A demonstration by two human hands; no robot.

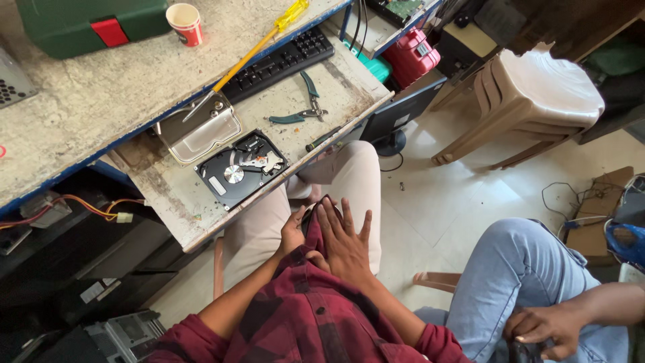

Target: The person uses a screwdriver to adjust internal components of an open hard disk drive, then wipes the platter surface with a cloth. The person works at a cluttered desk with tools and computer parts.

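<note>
Our right hand [346,242] lies flat, fingers spread, on the shirt hem [316,296] in our lap. Our left hand [293,232] curls beside it, its grip hidden. Nearest on the shelf [181,202] sits the opened hard drive [240,169]. We judge it rigid, dense, fragile inside; hold by the case edges. The lid [201,129] lies beside it.

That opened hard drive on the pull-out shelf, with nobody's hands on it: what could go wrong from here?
The hard drive lies uncovered near the shelf edge above the person's lap, so a knee bump might knock it off. Its shiny platter is exposed, so dust from the rough shelf could settle on it. The long screwdriver rests across the removed cover and could roll. Both hands, left hand and right hand, are at the shirt.
</note>
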